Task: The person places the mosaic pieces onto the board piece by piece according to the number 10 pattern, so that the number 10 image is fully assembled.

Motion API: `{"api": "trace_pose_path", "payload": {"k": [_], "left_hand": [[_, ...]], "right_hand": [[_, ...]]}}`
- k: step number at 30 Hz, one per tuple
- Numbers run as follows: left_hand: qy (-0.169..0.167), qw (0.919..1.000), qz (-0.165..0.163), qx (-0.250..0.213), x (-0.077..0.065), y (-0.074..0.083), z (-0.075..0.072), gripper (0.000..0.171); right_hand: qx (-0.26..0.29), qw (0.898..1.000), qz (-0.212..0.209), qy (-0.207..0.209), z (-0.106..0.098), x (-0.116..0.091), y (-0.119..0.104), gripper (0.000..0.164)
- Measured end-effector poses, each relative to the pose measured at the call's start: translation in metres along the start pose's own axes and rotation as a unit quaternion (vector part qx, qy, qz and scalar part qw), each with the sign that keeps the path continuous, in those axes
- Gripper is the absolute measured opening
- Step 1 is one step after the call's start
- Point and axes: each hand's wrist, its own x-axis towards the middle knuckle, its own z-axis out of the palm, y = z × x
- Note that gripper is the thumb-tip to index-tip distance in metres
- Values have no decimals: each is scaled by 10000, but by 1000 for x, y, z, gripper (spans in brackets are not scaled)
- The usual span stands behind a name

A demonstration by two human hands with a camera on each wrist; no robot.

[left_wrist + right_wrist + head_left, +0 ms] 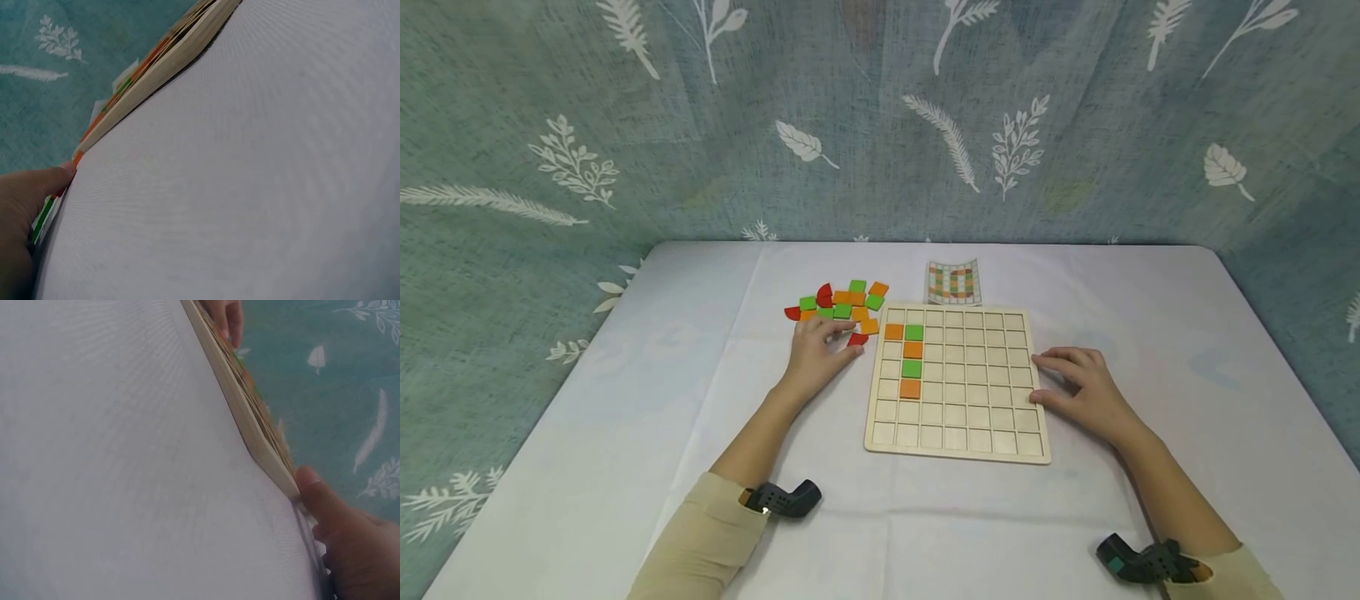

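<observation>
A wooden grid board (955, 457) lies on the table, with orange and green square tiles in its left columns, one being a green tile (912, 368). My left hand (812, 354) is at the loose pieces left of the board. Its thumb and forefinger are apart, close to a red piece (857, 339) and an orange tile (868, 327). My right hand (1086, 392) rests its thumb and fingertips against the board's right edge. In the right wrist view, the right thumb (312, 484) is at the board's corner.
Behind the board lies a small pattern card (953, 283) with a coloured grid. Several green, orange and red pieces (842, 311) are heaped at the board's upper left. A white cloth (962, 533) covers the table, and a leaf-patterned curtain (880, 125) hangs behind it.
</observation>
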Motion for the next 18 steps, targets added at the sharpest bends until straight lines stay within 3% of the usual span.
{"api": "trace_pose_path", "payload": {"k": [10, 14, 18], "left_hand": [[-316, 9993, -23, 214, -3, -1, -1, 33], [-309, 9993, -123, 146, -4, -1, -1, 35], [-317, 9994, -9, 131, -4, -1, 0, 27]], "right_hand": [[-38, 10000, 9, -1, -1, 0, -2, 56], [-71, 10000, 11, 6, 0, -2, -2, 56], [-58, 10000, -57, 47, 0, -2, -1, 56]]}}
